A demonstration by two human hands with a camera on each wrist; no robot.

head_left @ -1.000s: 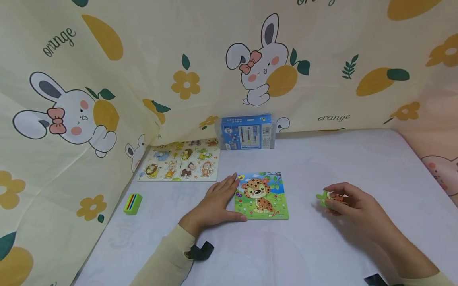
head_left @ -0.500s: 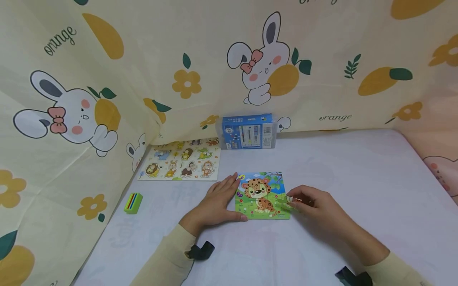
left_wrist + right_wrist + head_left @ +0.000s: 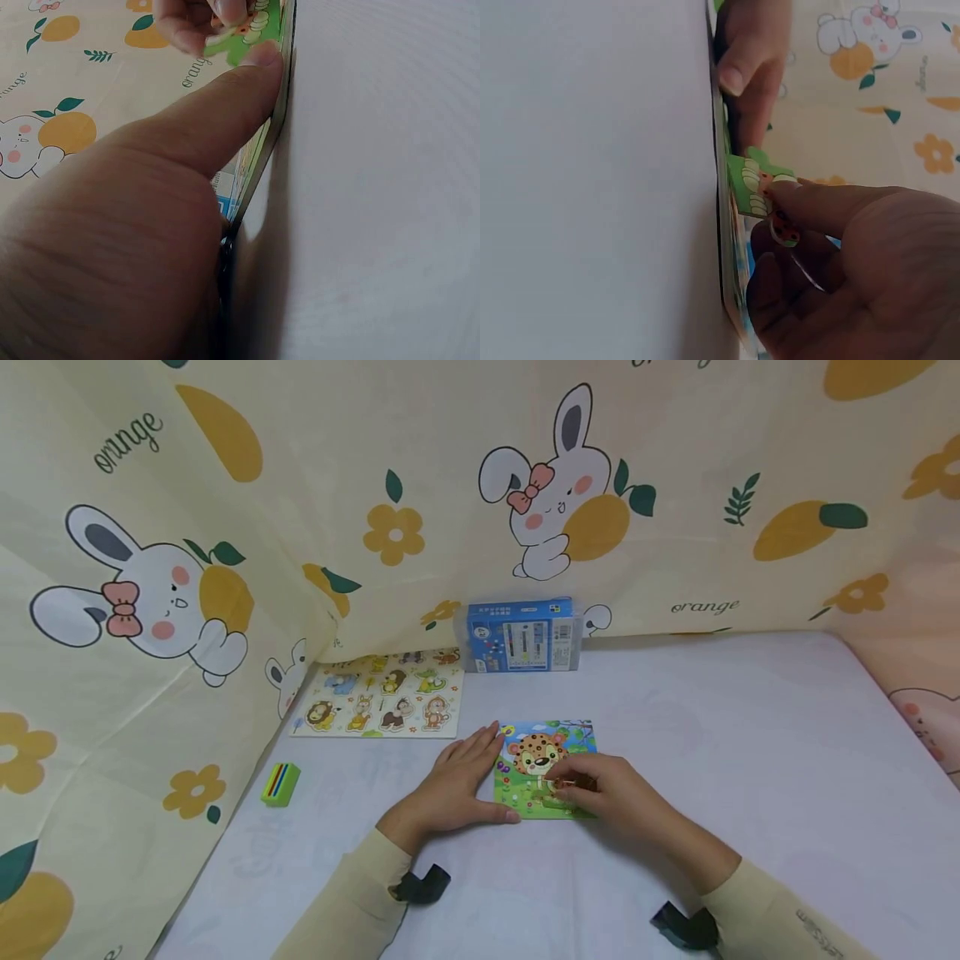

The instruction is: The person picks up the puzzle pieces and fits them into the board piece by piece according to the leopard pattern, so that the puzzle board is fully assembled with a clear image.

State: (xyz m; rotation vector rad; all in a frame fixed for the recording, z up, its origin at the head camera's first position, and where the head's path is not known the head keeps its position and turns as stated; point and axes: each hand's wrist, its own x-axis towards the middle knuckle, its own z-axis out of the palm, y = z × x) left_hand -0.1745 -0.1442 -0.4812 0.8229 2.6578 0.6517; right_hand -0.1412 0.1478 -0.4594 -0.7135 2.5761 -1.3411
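Observation:
A square jigsaw puzzle [image 3: 513, 793] with a spotted leopard cub picture lies on the table before me. My left hand [image 3: 453, 789] rests along its left side, fingers extended, thumb at the near left corner. Over the puzzle's right half, my right hand [image 3: 626, 797] pinches a green puzzle piece [image 3: 742, 180] printed with pale paws. A small red, dark-spotted rounded bit [image 3: 784, 229] shows between the same fingers in the right wrist view. The piece is tilted, close over the puzzle. My right hand covers much of the cub's body in the head view.
An animal-picture board [image 3: 375, 727] lies at the back left. Beside it a blue box [image 3: 521, 635] stands against the rabbit-print cloth [image 3: 435, 460]. A green block with coloured stripes [image 3: 280, 785] sits at the left of the white-covered table [image 3: 750, 760].
My right hand has moved left from the table's right side to over the puzzle, carrying the puzzle piece. The left hand has stayed in place.

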